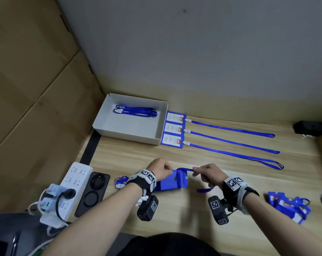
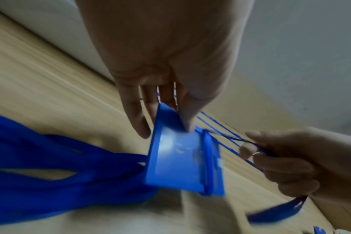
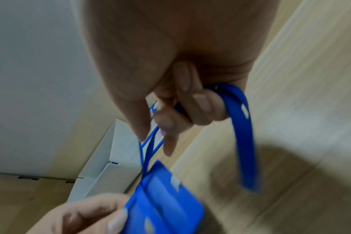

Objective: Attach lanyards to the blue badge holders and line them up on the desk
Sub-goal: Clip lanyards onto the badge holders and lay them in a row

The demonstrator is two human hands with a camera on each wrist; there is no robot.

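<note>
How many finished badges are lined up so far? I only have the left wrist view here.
Observer: Three finished badges lie in a row against the white box, with their lanyards stretched out to the right.
Operator: Are there any lanyards left in that box?
Observer: Yes, a small bundle of blue lanyards lies inside it.
Operator: And are there more holders waiting?
Observer: A loose pile of blue badge holders lies on the desk, to the right of the right hand.
</note>
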